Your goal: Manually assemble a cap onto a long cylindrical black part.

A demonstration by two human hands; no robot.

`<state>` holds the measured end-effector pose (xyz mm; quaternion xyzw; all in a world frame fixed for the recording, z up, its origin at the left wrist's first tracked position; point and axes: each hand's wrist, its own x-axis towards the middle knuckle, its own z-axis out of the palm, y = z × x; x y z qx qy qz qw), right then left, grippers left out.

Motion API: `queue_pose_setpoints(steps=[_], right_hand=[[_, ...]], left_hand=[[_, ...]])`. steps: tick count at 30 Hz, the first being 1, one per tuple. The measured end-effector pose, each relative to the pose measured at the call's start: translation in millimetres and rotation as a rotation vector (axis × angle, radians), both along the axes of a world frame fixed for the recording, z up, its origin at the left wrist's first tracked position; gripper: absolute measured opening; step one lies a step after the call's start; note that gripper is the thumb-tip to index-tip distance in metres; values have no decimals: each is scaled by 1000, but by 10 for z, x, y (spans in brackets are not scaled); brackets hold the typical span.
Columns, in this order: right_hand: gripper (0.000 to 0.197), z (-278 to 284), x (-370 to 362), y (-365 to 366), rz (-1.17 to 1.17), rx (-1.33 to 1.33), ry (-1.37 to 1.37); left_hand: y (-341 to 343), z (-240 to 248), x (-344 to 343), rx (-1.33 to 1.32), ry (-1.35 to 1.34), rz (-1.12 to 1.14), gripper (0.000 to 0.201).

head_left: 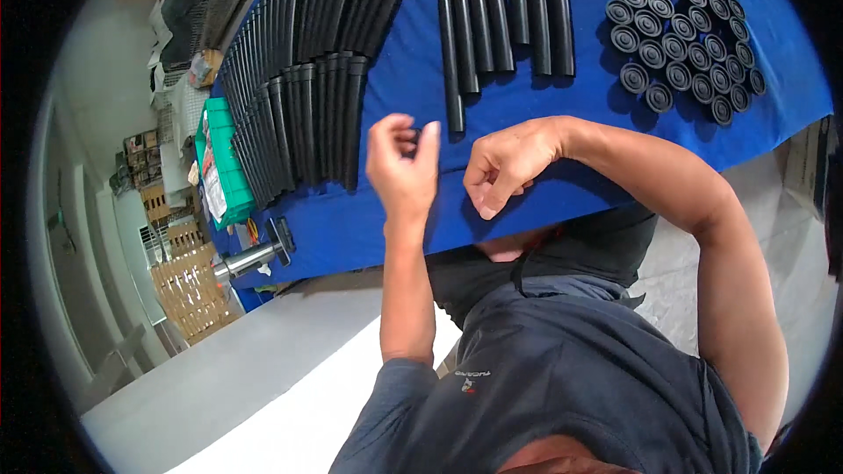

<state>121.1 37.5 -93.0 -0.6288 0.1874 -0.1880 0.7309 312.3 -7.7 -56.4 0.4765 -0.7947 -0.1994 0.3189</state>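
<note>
Above the blue cloth my left hand (404,165) is raised, its thumb apart from loosely bent fingers. A dark patch shows in the gap, and I see no clear object there. To its right, my right hand (509,167) is bent down at the wrist with its fingers curled and thumb close to them; anything inside is hidden. Just beyond both hands lies the nearest black tube (451,61), touching neither. Several more black tubes (553,13) lie side by side next to it.
Rows of capped black tubes (303,114) fill the table's left. Round black caps (677,50) stand in a cluster at right. A green crate (230,162) and a silver cylindrical device (250,261) are at the left edge. The blue tablecloth (395,96) ends near my lap.
</note>
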Motion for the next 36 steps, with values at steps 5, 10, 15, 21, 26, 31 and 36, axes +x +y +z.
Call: queue_pose_setpoints(steps=[5, 10, 15, 21, 26, 31, 36], right_hand=[[23, -7, -19, 15, -36, 46, 2], [30, -10, 25, 5, -19, -6, -5], [27, 41, 11, 15, -43, 15, -14], [23, 6, -42, 32, -192, 201, -93], [36, 73, -62, -4, -194, 216, -154], [51, 32, 32, 33, -121, 153, -98], [67, 82, 36, 74, -104, -26, -2]], left_hand=[[-91, 82, -405, 151, -354, -172, 62], [-187, 22, -416, 108, -488, -208, 71], [-250, 88, -298, 561, -66, -81, 78], [319, 456, 82, 902, 897, -174, 81], [1026, 94, 535, 1195, 1092, -314, 62], [1208, -145, 549, 1279, 1287, -51, 31], [1132, -218, 554, 1457, 1669, 8, 54]])
